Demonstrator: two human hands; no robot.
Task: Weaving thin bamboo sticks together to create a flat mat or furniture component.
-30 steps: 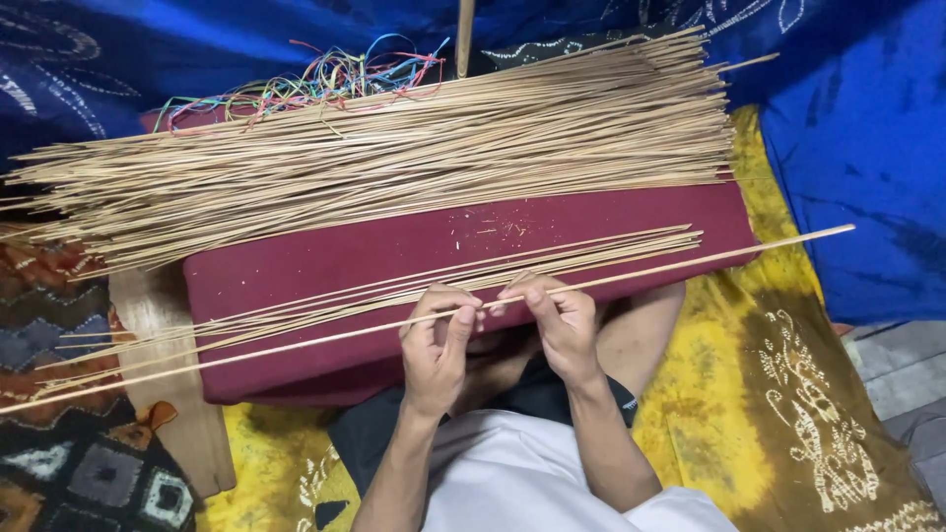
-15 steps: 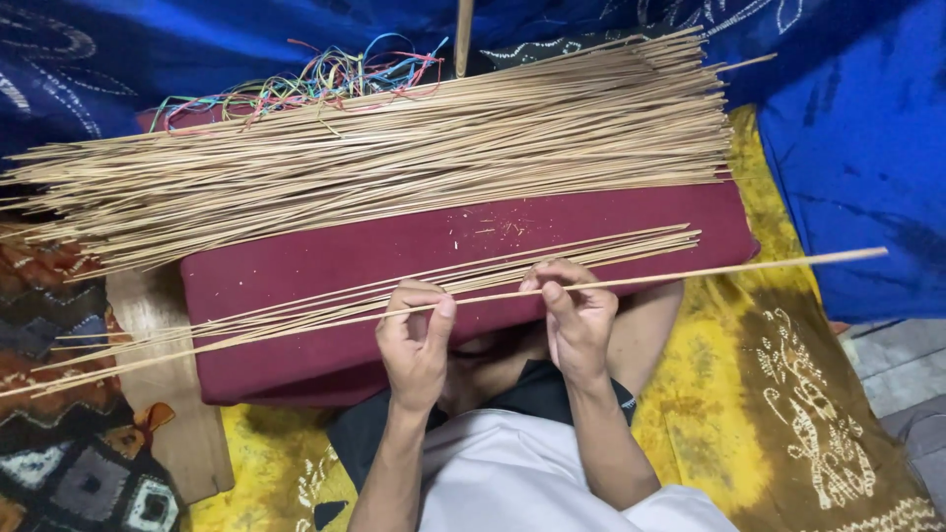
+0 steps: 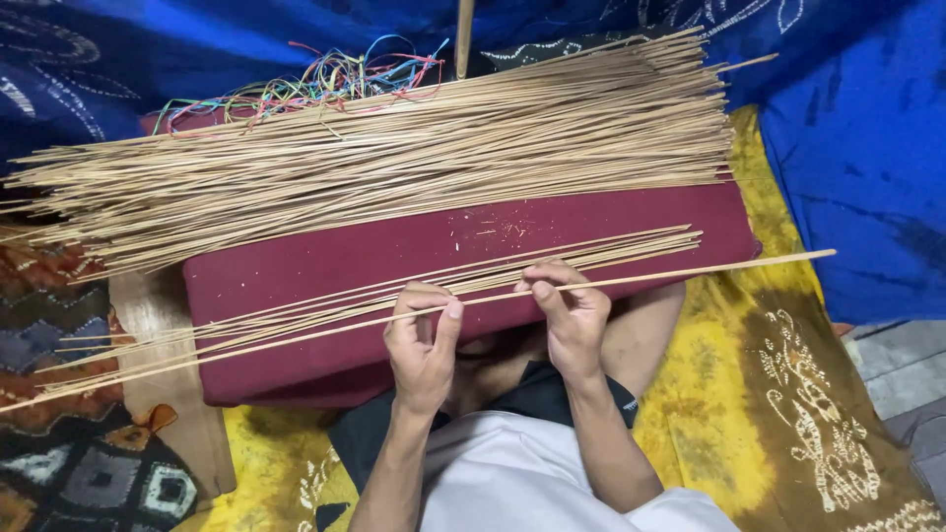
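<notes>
Head view shows me a single thin stick (image 3: pixel 631 280) pinched by my left hand (image 3: pixel 422 340) and right hand (image 3: pixel 570 313) over the maroon cushion (image 3: pixel 325 271), smaller pile (image 3: pixel 552 258) just beyond; I judge sorting underway, needing a steady lift.

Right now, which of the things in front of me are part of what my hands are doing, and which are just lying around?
In hand:
- thin stick, pinched by left hand and right hand
- small stick group beside it
- maroon cushion underneath
- big stick pile

Lying about:
- coloured threads
- blue cloth
- yellow patterned cloth
</notes>
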